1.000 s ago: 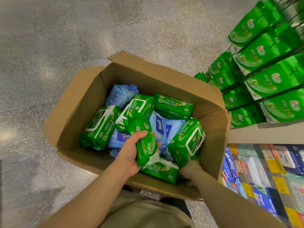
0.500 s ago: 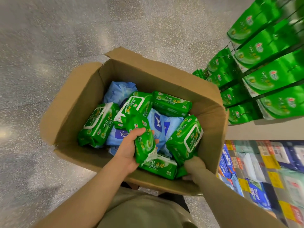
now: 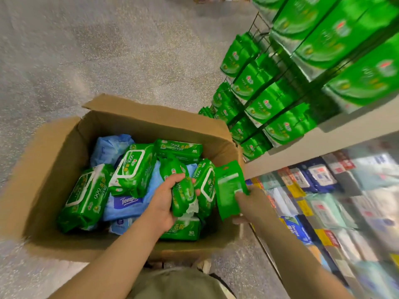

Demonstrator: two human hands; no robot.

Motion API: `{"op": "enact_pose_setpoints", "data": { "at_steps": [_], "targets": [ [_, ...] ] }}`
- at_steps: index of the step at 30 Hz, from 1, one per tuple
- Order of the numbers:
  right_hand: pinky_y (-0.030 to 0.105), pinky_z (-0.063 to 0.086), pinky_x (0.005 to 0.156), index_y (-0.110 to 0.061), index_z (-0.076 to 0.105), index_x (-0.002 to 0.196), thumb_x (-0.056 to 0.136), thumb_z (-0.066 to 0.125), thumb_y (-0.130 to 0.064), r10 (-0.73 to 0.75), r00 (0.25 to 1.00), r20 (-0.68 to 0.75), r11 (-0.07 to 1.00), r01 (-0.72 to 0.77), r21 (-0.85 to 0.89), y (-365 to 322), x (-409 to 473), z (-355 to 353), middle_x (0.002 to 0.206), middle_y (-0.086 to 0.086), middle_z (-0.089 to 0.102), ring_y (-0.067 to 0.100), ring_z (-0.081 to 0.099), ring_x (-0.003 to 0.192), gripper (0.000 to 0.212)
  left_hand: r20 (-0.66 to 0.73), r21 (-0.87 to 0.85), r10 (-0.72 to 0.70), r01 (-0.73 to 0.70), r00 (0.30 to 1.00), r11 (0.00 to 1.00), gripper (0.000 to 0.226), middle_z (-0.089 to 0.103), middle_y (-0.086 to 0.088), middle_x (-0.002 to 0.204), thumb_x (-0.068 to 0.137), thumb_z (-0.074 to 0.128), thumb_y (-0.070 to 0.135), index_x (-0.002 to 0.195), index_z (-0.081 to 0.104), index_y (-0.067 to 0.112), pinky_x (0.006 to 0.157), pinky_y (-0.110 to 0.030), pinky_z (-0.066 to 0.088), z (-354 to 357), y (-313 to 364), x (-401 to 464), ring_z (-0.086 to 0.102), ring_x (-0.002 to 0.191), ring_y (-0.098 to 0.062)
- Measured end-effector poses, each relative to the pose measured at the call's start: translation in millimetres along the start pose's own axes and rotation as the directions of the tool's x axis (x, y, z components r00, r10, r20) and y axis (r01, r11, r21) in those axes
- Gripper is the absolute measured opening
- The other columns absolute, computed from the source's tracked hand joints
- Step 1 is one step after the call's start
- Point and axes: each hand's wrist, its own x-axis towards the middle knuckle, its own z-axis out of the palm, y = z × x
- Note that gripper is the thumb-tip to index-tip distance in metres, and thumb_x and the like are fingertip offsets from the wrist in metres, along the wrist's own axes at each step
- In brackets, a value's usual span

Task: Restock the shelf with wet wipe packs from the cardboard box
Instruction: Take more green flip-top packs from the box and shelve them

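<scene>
We see the left hand (image 3: 164, 201) curled round a small green wet wipe pack (image 3: 183, 190) above the open cardboard box (image 3: 49, 169), while the right hand (image 3: 248, 203) pinches a flat green wipe sachet (image 3: 228, 188) at the box's right wall, below the shelf (image 3: 319, 139)

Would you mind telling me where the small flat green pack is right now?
The small flat green pack is in the right hand, over the cardboard box's right edge, beside the left hand's pack.
</scene>
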Motion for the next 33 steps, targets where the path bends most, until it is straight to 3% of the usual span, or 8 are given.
{"op": "enact_pose_setpoints", "data": {
  "at_steps": [3, 7, 11, 15, 24, 26, 29, 33],
  "targets": [
    [0.048, 0.065, 0.069, -0.017, 0.062, 0.111, 0.101, 0.059, -0.019, -0.167, 0.986, -0.031, 0.974, 0.169, 0.149, -3, -18, -16, 0.11, 0.011, 0.07, 0.024, 0.075, 0.089, 0.011, 0.044, 0.053, -0.006, 0.003, 0.999, 0.999, 0.02, 0.071, -0.023, 0.113, 0.095, 0.062, 0.021, 0.106, 0.068, 0.005, 0.098, -0.05, 0.053, 18, 0, -13, 0.07, 0.09, -0.04],
    [0.002, 0.042, 0.074, -0.037, 0.055, 0.113, 0.105, 0.055, -0.026, -0.51, 0.851, -0.123, 0.86, 0.505, -0.076, -5, -52, -36, 0.098, -0.029, 0.062, -0.023, 0.057, 0.085, 0.014, 0.116, 0.098, 0.006, -0.018, 0.993, 0.995, 0.028, 0.069, -0.023, 0.111, 0.085, 0.066, 0.021, 0.103, 0.07, 0.0, 0.103, -0.058, 0.048, 44, -8, -34, 0.069, 0.091, -0.04],
    [0.016, 0.041, 0.076, -0.033, 0.056, 0.132, 0.103, 0.057, -0.026, -0.689, 0.71, -0.144, 0.721, 0.653, -0.233, 12, -82, -58, 0.104, -0.023, 0.063, -0.007, 0.057, 0.088, 0.03, 0.203, 0.144, 0.026, -0.056, 0.979, 0.988, 0.044, 0.067, -0.024, 0.116, 0.077, 0.07, 0.024, 0.113, 0.07, 0.0, 0.112, -0.056, 0.043, 82, -34, -58, 0.066, 0.097, -0.038],
    [0.003, 0.033, 0.089, -0.034, 0.055, 0.141, 0.099, 0.063, -0.034, -0.759, 0.636, -0.138, 0.647, 0.713, -0.272, 54, -105, -86, 0.118, -0.017, 0.059, -0.007, 0.051, 0.106, 0.042, 0.294, 0.24, 0.0, -0.074, 0.956, 0.968, 0.039, 0.074, -0.021, 0.113, 0.08, 0.068, 0.032, 0.108, 0.077, 0.007, 0.106, -0.052, 0.046, 122, -77, -89, 0.07, 0.099, -0.035],
    [0.009, 0.04, 0.095, -0.049, 0.058, 0.132, 0.103, 0.048, -0.052, -0.597, 0.723, -0.348, 0.73, 0.669, 0.136, 188, -167, -175, 0.115, -0.025, 0.046, -0.005, 0.05, 0.118, 0.032, 0.464, 0.431, -0.194, -0.029, 0.864, 0.902, 0.024, 0.076, -0.02, 0.091, 0.072, 0.083, 0.03, 0.083, 0.083, 0.008, 0.071, -0.043, 0.063, 185, -215, -152, 0.076, 0.074, -0.03],
    [0.006, 0.04, 0.089, -0.049, 0.064, 0.12, 0.106, 0.049, -0.04, -0.496, 0.745, -0.446, 0.762, 0.62, 0.189, 213, -179, -196, 0.113, -0.018, 0.051, -0.009, 0.053, 0.11, 0.022, 0.46, 0.477, -0.265, 0.015, 0.847, 0.879, 0.057, 0.074, -0.024, 0.104, 0.052, 0.099, 0.03, 0.099, 0.081, 0.003, 0.079, -0.047, 0.061, 196, -249, -164, 0.076, 0.084, -0.034],
    [0.011, 0.042, 0.077, -0.045, 0.06, 0.108, 0.098, 0.061, -0.039, -0.315, 0.784, -0.535, 0.839, 0.493, 0.23, 247, -194, -226, 0.106, -0.01, 0.054, -0.001, 0.058, 0.094, 0.012, 0.45, 0.533, -0.318, 0.034, 0.834, 0.845, 0.052, 0.069, -0.029, 0.122, 0.082, 0.071, 0.032, 0.122, 0.071, -0.001, 0.096, -0.051, 0.053, 211, -296, -183, 0.074, 0.097, -0.038],
    [0.033, 0.058, 0.085, -0.033, 0.056, 0.115, 0.061, 0.065, -0.08, -0.099, 0.897, -0.43, 0.797, 0.33, 0.506, 285, -211, -264, 0.105, -0.01, 0.073, 0.007, 0.072, 0.091, 0.072, 0.482, 0.562, -0.399, 0.074, 0.78, 0.824, 0.043, 0.071, -0.029, 0.118, 0.088, 0.057, 0.03, 0.112, 0.077, 0.0, 0.086, -0.054, 0.059, 234, -344, -205, 0.075, 0.091, -0.04]
  ]
}}
